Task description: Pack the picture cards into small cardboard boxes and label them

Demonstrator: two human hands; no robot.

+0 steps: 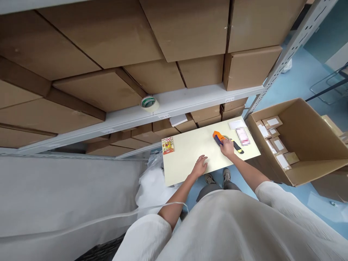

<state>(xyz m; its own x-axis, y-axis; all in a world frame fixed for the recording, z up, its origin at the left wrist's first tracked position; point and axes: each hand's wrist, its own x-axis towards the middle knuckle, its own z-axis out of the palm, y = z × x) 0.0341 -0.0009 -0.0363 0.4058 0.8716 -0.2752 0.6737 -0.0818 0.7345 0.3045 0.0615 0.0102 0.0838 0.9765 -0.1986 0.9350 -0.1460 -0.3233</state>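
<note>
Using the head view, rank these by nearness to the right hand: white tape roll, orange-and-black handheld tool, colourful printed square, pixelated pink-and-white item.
From the right hand:
1. Orange-and-black handheld tool: touching the hand.
2. Pixelated pink-and-white item: right, on the pale rectangular tabletop.
3. Colourful printed square: tabletop's left end.
4. White tape roll: farther left, on the light-grey metal shelf.

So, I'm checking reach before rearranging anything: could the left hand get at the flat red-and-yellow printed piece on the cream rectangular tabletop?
Probably yes: the left hand looks open, and only cream tabletop shows between it and the printed piece, though some sideways stretch seems needed.
</note>
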